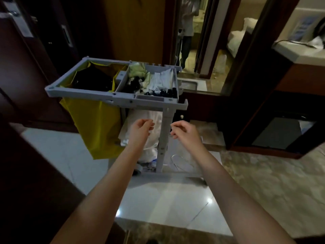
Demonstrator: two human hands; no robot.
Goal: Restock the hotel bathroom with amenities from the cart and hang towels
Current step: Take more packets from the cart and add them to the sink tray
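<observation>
Both hands are held in front of the grey cart (149, 101), below its top tray. The left hand (140, 129) and the right hand (182, 132) are loosely curled and nothing is gripped. If the small dark bottles (161, 93) are reached for carelessly, they could be knocked over, because they stand close together. White packets (161, 80) lie behind them. The yellow bag (95, 127) holds dark material. White linen (149, 120) is kept on the lower shelf.

Ahead of you a mirror (190, 32) reflects a standing person (187, 23). At your right a dark cabinet (263, 120) sits on the marble floor (272, 191); at far left, a door handle (12, 14).
</observation>
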